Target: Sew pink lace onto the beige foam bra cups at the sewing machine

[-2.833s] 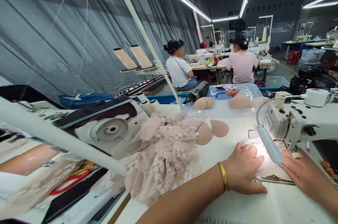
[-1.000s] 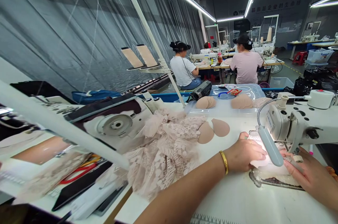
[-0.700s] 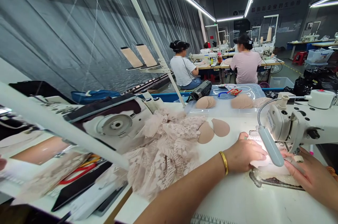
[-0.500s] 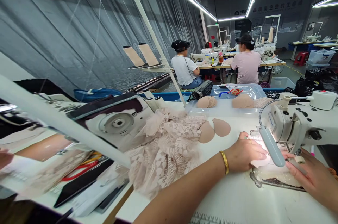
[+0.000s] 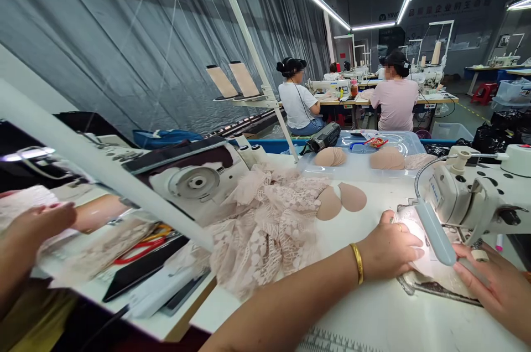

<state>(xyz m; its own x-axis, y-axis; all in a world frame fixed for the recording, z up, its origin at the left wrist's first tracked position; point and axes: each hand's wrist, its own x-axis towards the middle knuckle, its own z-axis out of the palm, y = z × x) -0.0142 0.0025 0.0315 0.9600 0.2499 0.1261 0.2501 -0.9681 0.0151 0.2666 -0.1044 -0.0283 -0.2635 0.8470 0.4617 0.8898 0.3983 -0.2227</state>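
Observation:
My left hand (image 5: 390, 247), with a gold bangle (image 5: 357, 263) at the wrist, is closed over a pale lace-patterned cloth piece (image 5: 421, 266) on the sewing machine bed. Its fingers press and curl on the cloth. My right hand (image 5: 493, 285) is at the other side, thumb and forefinger close together by the tip of the grey lamp (image 5: 435, 233). The lamp hides their ends, so what they grip is unclear. The white sewing machine head (image 5: 468, 197) stands behind both hands; its needle is hidden.
Beige lace (image 5: 269, 236) lies heaped to the left, beside two beige cup pads (image 5: 353, 197). A clear plastic tray (image 5: 307, 166) holds stacked cups. The thread stand pole (image 5: 249, 36) crosses the left side. A co-worker's hand (image 5: 37, 230) holds pale cloth near red-handled scissors (image 5: 141, 249).
The scene has shifted rightward in the view. The cloth under my left hand has turned, a pale corner now toward me. A co-worker's hand with cloth has come further into view at left.

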